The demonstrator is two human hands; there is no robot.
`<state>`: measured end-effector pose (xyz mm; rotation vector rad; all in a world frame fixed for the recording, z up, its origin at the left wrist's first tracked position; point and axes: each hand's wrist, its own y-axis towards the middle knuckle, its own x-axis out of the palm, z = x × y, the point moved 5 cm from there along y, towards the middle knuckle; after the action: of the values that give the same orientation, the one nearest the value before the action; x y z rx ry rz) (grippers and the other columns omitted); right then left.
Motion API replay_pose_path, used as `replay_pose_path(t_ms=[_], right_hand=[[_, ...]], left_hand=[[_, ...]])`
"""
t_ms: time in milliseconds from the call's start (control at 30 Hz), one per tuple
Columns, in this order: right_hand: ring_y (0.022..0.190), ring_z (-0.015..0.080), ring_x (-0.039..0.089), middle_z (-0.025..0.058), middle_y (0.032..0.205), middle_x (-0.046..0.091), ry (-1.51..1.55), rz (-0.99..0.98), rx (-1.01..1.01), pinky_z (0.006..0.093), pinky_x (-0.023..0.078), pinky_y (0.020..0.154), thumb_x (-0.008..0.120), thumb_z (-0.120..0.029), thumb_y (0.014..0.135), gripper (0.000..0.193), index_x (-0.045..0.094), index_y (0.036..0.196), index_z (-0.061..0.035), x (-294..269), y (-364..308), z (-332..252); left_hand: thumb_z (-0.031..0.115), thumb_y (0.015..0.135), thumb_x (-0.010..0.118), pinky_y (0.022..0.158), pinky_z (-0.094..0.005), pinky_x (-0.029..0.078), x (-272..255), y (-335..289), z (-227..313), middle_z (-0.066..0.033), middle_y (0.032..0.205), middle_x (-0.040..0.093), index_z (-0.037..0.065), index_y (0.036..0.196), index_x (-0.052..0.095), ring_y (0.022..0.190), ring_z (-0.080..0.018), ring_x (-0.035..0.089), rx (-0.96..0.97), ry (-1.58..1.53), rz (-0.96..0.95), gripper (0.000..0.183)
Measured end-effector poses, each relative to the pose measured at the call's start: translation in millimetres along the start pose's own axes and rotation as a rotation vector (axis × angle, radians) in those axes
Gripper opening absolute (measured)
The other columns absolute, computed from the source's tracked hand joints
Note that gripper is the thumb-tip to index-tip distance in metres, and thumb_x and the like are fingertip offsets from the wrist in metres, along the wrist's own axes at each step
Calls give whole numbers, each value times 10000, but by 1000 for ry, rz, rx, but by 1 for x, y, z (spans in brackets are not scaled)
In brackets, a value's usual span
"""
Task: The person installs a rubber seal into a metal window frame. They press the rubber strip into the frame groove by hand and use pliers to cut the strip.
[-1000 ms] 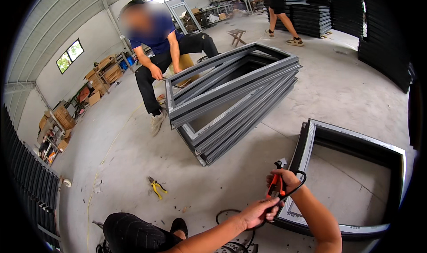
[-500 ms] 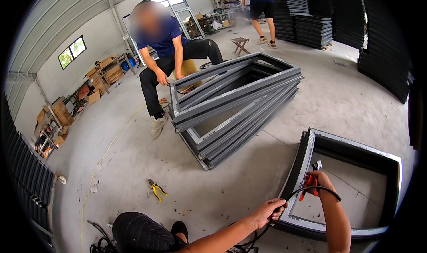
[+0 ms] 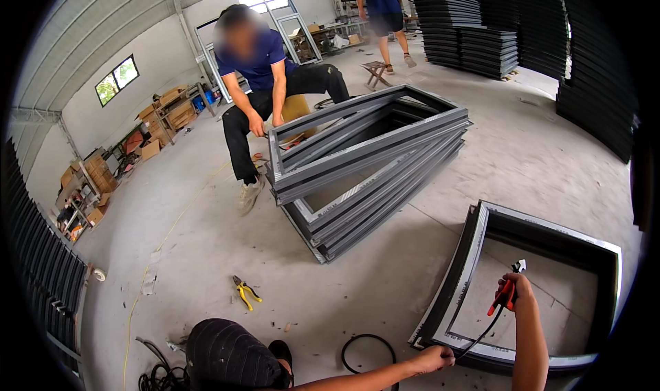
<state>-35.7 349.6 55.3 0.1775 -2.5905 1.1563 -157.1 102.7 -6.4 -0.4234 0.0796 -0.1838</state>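
Note:
My left hand (image 3: 434,359) pinches a thin black rubber strip (image 3: 483,336) at the near left corner of a grey window frame (image 3: 469,267) lying on the floor. The strip runs from there up toward my right hand (image 3: 522,291). That hand is closed around a red-handled cutter (image 3: 504,298), its silver head pointing up, above the frame's opening. Whether the cutter's jaws touch the strip cannot be made out. More of the strip curls in a loop (image 3: 344,353) on the floor left of my left hand.
Yellow-handled pliers (image 3: 245,293) lie on the floor to the left. Ahead stands a stack of grey frames (image 3: 385,205), with a seated co-worker (image 3: 258,68) behind it. Another person (image 3: 382,13) is farther back, near tall stacks of black profiles (image 3: 467,33). Black strip coils (image 3: 163,377) lie near my knee.
My left hand has moved down and slightly right along the strip. My right hand with the cutter has shifted right, away from the frame's left side. The person at the back has moved left.

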Motion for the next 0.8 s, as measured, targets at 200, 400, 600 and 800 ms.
replay_pose_path(t_ms=[200, 400, 600, 800], right_hand=[[582, 137, 516, 50, 710, 541, -263, 298, -751, 290, 444, 532, 550, -99, 834, 145, 510, 962, -43, -45, 24, -32], [547, 80, 446, -1, 676, 479, -529, 116, -768, 238, 376, 481, 554, -63, 837, 134, 539, 969, -44, 10, -43, -50], [724, 157, 587, 93, 814, 623, -1002, -432, -336, 311, 474, 621, 631, -175, 855, 270, 587, 1064, -9, 86, -101, 40], [788, 354, 597, 184, 843, 623, -1240, -523, -594, 412, 472, 723, 636, -226, 851, 307, 552, 1032, 7, 127, -138, 66]], left_hand=[[263, 952, 574, 550, -218, 433, -36, -11, 35, 4, 709, 594, 56, 920, 626, 606, -57, 518, 98, -254, 199, 215], [239, 959, 580, 557, -188, 398, -95, -26, 83, 43, 737, 582, 60, 921, 630, 621, -22, 478, 199, -297, 418, 189], [143, 954, 572, 625, -235, 452, -132, -48, 143, -27, 725, 601, -7, 923, 585, 665, -73, 554, 473, -16, 654, 154], [81, 901, 608, 620, -321, 480, -141, -63, 149, -118, 778, 631, -23, 944, 597, 678, -228, 612, 500, 284, 830, 114]])
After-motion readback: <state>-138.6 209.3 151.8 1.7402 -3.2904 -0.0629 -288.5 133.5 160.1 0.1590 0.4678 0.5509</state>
